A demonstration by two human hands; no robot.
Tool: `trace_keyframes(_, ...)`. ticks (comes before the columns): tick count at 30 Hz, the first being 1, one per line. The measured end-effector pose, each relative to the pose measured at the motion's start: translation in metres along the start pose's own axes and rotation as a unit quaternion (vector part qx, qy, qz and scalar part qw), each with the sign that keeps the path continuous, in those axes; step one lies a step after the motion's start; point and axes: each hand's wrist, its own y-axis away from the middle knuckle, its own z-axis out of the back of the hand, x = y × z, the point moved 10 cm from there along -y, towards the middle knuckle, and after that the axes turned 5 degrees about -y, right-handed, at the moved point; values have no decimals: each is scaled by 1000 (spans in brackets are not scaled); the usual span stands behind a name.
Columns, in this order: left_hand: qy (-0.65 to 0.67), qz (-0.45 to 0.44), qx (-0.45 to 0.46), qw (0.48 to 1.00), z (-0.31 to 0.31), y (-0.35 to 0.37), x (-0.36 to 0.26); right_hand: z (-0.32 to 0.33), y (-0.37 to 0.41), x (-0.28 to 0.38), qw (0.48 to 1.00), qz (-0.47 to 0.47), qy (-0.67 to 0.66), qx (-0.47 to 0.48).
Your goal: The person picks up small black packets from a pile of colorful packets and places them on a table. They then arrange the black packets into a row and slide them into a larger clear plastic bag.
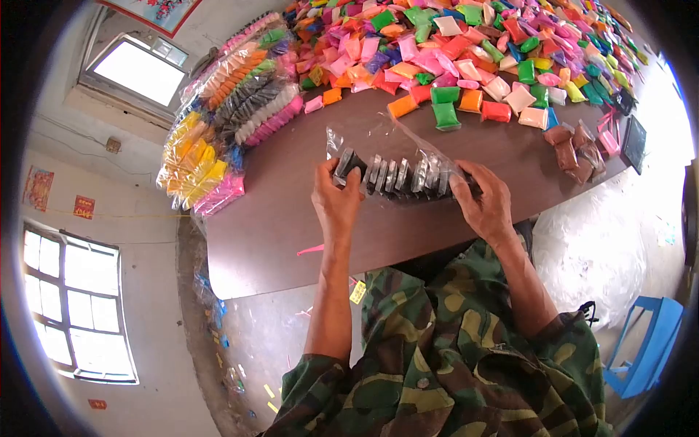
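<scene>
Both hands are clamped on the clear bag (400, 175) of dark packets, left hand (336, 195) pinching one end and right hand (483, 198) curled over the other, on the desk (291, 218) well short of the coloured heap (466, 44). It looks light, floppy and slick, its packets liable to slide, so gripping both ends seems safest. There's bare desk between bag and heap, stacked bundles (226, 109) left of the heap, brown packets (575, 149) at its right fringe, and the desk's edge opposite the heap, under the wrists.
</scene>
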Motion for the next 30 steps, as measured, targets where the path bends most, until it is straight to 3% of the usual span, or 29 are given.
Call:
trace_keyframes(5,-231,-181,-46,955,-2,9,-21,0,0,1,1000,4,-2,-5)
trace_keyframes(11,-197,-167,-11,966,2,13,-30,0,1,0,1000,-3,-1,-1)
trace_keyframes(14,-298,-152,20,942,-7,11,-15,0,0,1,1000,-5,-2,0)
trace_keyframes(20,-307,-161,13,938,-13,16,-11,0,0,1,1000,-2,1,0)
trace_keyframes(26,-346,-120,62,928,-13,20,-2,-1,0,-3,1000,-26,-7,9)
trace_keyframes(30,-269,-179,7,946,1,30,-25,-1,1,-3,1000,-7,5,4)
